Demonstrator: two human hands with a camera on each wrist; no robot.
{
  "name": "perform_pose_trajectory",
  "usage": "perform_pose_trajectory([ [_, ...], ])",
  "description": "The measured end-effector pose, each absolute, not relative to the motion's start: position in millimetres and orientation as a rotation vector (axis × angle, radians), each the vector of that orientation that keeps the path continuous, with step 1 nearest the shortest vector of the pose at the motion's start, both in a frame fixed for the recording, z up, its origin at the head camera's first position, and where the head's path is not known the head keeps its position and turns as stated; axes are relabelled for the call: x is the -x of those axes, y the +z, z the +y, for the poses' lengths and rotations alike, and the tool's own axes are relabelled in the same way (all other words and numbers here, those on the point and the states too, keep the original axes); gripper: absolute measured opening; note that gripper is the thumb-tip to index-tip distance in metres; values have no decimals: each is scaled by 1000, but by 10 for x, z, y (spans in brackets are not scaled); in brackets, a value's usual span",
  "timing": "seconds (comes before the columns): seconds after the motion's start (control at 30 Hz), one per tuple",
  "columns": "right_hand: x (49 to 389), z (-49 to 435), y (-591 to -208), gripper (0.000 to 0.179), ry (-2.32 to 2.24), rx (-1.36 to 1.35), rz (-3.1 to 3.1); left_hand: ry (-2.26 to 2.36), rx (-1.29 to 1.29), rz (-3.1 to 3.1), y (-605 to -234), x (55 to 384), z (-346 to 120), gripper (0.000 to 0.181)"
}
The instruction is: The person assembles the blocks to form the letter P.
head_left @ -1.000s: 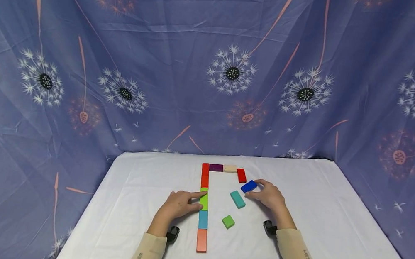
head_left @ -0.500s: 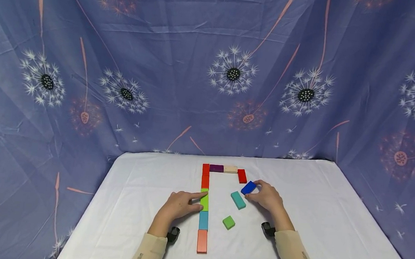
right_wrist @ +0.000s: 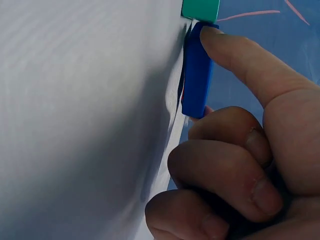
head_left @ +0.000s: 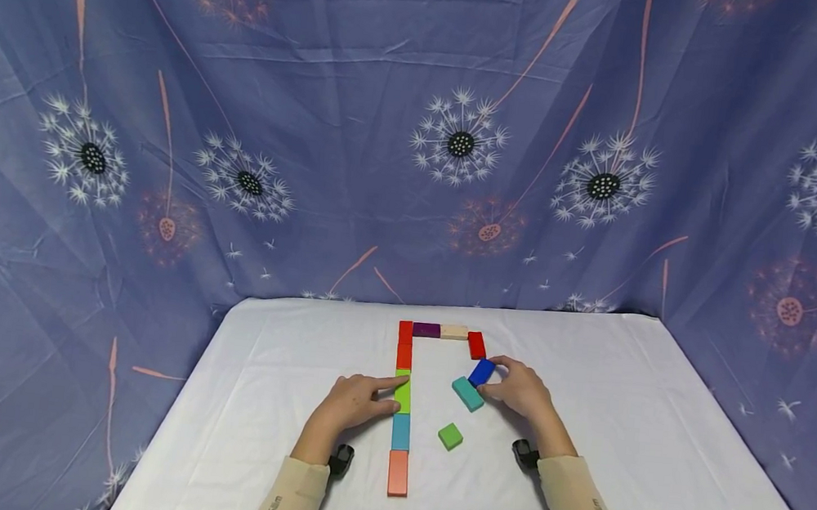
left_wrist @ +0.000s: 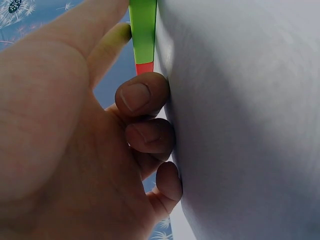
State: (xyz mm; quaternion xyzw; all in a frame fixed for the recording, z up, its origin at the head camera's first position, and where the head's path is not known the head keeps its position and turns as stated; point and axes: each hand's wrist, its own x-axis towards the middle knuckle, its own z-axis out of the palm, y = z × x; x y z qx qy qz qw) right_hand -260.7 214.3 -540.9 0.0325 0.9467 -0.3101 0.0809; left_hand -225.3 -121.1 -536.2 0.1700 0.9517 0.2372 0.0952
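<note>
My right hand (head_left: pixel 523 387) pinches a blue rectangular block (head_left: pixel 482 373) by its ends, between thumb and index finger; its other fingers are curled in the right wrist view. The blue block lies slanted, its near end right at a teal block (head_left: pixel 467 394) and its far end close to a tilted red block (head_left: pixel 477 345). My left hand (head_left: pixel 350 403) rests its index fingertip and thumb on a lime green block (head_left: pixel 402 394) in a straight column. In the left wrist view, its remaining fingers (left_wrist: pixel 142 97) bend down against the white cloth.
Above the lime block in the column are two red blocks (head_left: pixel 405 345); below it are a light blue block (head_left: pixel 401 432) and a coral block (head_left: pixel 398 474). Purple (head_left: pixel 427 331) and cream (head_left: pixel 454 332) blocks extend rightward from its top. A small green block (head_left: pixel 450 436) lies inside.
My right hand has moved slightly left and turned the blue block steeper, bringing it against the teal block, which has shifted slightly. My left hand has stayed in place.
</note>
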Motion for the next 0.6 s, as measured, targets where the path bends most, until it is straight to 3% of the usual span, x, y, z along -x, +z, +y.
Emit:
perform_pose_trajectory([
  [0.6,2633,2032,-5438,74,-879,-94,2837,710,-507,2813,-5380,2259,-1226,54],
])
